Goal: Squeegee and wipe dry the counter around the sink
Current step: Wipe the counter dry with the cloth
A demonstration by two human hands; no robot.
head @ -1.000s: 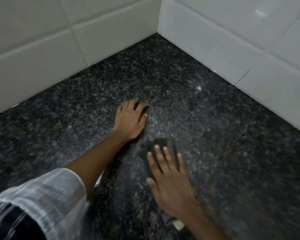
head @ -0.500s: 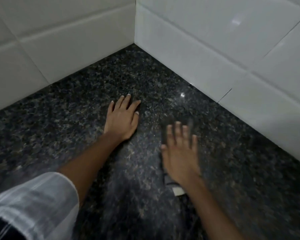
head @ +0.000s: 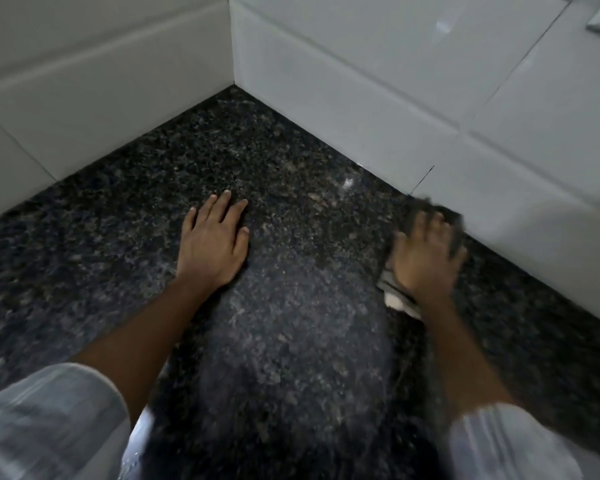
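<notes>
Now the left hand [head: 213,245] lies flat and open on the dark granite counter [head: 291,341], fingers together. To its right, the right hand [head: 426,258] presses with spread fingers on a dark cloth [head: 430,209], probably folded, though blurred. Just beyond this hand stands the white tiled wall [head: 378,98].

You're at a home kitchen or bathroom worktop, which one unclear. Dark speckled granite counter [head: 284,341] runs into an inside corner. Glossy white wall tiles [head: 378,64] with thin grout lines rise on both sides. Light is dim.
</notes>
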